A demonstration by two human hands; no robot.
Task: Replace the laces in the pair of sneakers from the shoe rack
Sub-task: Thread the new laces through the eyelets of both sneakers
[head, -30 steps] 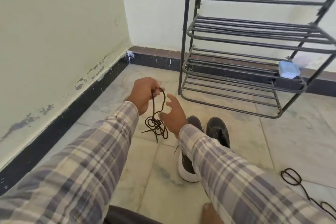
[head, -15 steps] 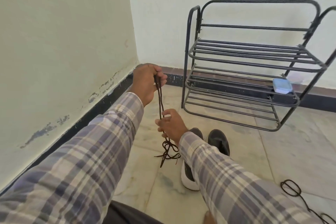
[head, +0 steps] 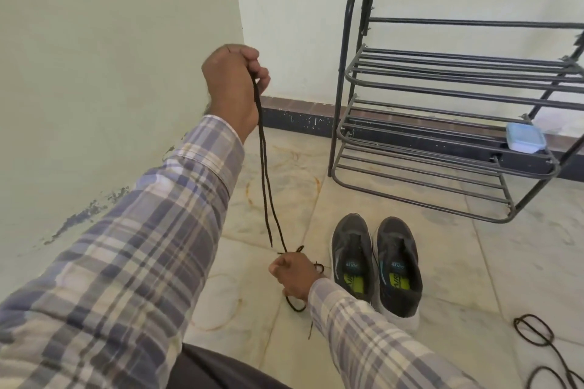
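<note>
Item: thin dark shoelace [head: 264, 167], mid-frame. My left hand [head: 234, 82] grips its top, my right hand [head: 294, 275] clutches its tail; seemingly straightening it. Next: thread the grey mesh sneakers [head: 350, 240].

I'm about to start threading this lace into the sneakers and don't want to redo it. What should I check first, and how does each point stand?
1. Both hands hold the lace: left hand grips the top, right hand the lower end: ok.
2. Lace free of tangles: loops bunch at the right hand: not ok.
3. Old laces out of the sneakers: ok.
4. Lace tips intact: cannot tell.
5. The second lace lies nearby on the floor: ok.
</note>
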